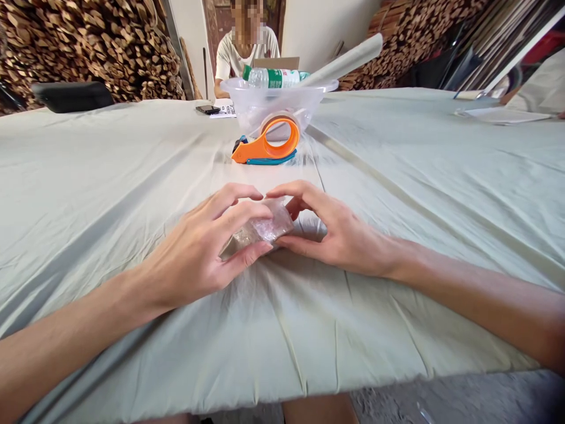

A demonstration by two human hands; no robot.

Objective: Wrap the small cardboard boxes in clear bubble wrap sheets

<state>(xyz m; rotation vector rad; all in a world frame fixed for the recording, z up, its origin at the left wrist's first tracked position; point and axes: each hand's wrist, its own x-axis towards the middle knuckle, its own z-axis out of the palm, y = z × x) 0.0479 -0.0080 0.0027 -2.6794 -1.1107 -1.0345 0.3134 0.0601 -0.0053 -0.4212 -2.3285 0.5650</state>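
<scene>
"Judging by its crinkled shine, how did that clear packet (pixel 263 229) seem likely to handle?"

"Light, probably, soft outside and rather slippery. Its contents were too blurred to tell, so fragility was a guess."

"And the hold?"

"Both hands grasped it: the left hand (pixel 212 241) curved over its left part, while the right hand (pixel 338 229) took the right end between thumb and fingers. The firmer edges looked best for gripping."

"Where was it?"

"On the desk (pixel 441 141), atop rumpled pale-green cloth (pixel 388 330), nearer than the orange tape dispenser (pixel 256 153) and translucent basin (pixel 245 106)."

"The room?"

"Stacked wood (pixel 88 47) lined it; another person (pixel 226 59) sat opposite."
</scene>
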